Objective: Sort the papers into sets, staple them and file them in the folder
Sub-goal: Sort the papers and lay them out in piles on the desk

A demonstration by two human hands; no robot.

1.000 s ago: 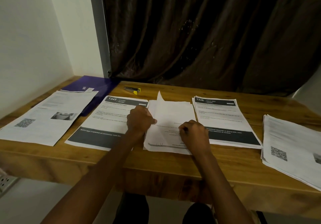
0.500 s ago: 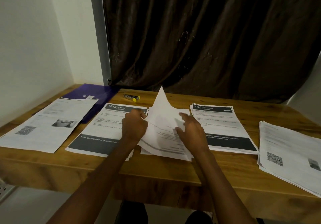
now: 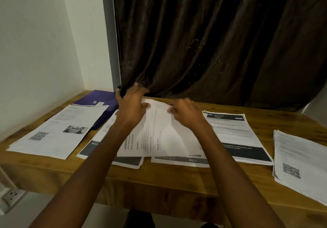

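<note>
Two bare hands lift a loose sheet above rows of sorted papers on a wooden table.

At centre frame the left hand (image 3: 131,104) and right hand (image 3: 185,112) each pinch the far edge of a raised sheet (image 3: 159,135), its near edge drooping over the centre stack (image 3: 178,161) and the stack left of it (image 3: 92,150). More stacks lie at lower left (image 3: 53,139), right of centre (image 3: 238,135) and the right edge (image 3: 300,166). The purple folder (image 3: 99,100) rests at the table's (image 3: 159,180) far left corner, partly under papers, below a dark brown curtain (image 3: 212,42).
</note>
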